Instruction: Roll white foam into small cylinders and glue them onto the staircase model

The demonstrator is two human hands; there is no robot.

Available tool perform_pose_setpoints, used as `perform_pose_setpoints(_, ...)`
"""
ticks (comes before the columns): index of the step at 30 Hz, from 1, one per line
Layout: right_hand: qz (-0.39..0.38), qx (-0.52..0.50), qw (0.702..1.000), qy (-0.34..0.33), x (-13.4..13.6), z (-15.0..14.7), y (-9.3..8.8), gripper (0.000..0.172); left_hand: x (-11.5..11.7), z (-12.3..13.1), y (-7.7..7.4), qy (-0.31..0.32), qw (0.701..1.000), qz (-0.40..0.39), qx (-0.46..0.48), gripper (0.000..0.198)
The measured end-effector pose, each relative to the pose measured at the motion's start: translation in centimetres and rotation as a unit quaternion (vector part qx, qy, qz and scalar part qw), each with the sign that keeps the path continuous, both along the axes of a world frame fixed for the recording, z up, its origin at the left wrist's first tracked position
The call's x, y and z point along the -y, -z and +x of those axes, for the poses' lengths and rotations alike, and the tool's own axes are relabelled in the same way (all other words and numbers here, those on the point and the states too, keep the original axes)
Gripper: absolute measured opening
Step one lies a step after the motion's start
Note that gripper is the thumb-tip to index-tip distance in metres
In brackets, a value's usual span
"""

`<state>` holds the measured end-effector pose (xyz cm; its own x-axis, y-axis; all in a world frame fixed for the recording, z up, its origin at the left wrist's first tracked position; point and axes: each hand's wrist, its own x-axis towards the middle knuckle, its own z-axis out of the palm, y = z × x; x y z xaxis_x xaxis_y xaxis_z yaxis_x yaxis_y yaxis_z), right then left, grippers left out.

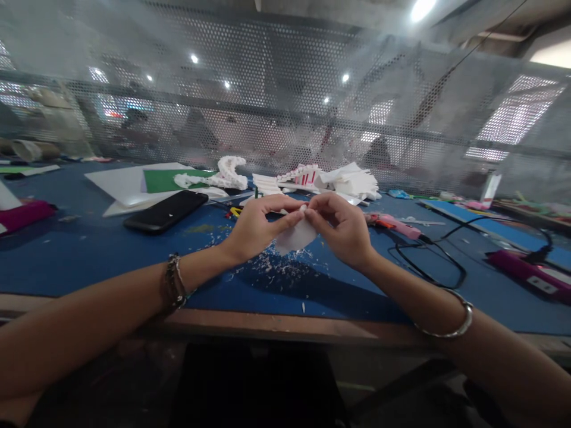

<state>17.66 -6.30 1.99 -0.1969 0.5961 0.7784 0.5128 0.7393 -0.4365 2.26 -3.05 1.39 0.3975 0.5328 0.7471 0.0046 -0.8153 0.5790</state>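
My left hand (259,229) and my right hand (341,229) meet over the blue table (80,255), both pinching a small white foam piece (295,236) between fingertips and thumbs. The piece hangs a little above the table. Several white foam crumbs (276,264) lie scattered on the blue surface right under my hands. A beaded bracelet sits on my left wrist, a metal bangle on my right forearm.
A black phone (166,211) lies left of my hands, beside white and green sheets (134,181). Cut white foam pieces (312,178) are piled behind. A pink glue gun (392,224) with black cable (428,261) lies to the right. Perforated screen (285,101) stands behind.
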Motion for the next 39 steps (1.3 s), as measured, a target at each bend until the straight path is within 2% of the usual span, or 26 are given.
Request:
perform_pose_setpoints(8, 0.027, 0.045, 0.999, -0.01, 0.0, 0.5, -0.5, 0.004, -0.7, -0.3, -0.1, 0.0, 0.999, 0.022, -0.035, 0.017)
perform_pose_setpoints(11, 0.028, 0.064, 0.997, -0.024, 0.1, 0.8, -0.9, 0.001, -1.0, -0.4, -0.2, 0.029, 0.999, -0.022, -0.03, 0.016)
perform_pose_setpoints(18, 0.04, 0.124, 0.991, -0.043, 0.4, 1.2, -1.5, 0.006, -1.2, -0.4, -0.4, 0.084, 0.982, -0.171, 0.002, 0.015)
perform_pose_setpoints(24, 0.045, 0.166, 0.985, -0.035, 0.3, 1.3, -1.4, 0.01, -0.9, -0.3, -0.6, 0.126, 0.963, -0.237, 0.024, 0.01)
perform_pose_setpoints(36, 0.157, 0.257, 0.954, -0.005, 0.7, 1.9, -1.9, 0.011, -0.9, -0.1, -0.7, 0.151, 0.956, -0.253, 0.004, 0.001)
perform_pose_setpoints(39, 0.164, 0.263, 0.951, 0.003, 0.6, 1.9, -1.9, 0.011, -0.9, -0.1, -0.7, 0.15, 0.955, -0.256, 0.001, 0.002)
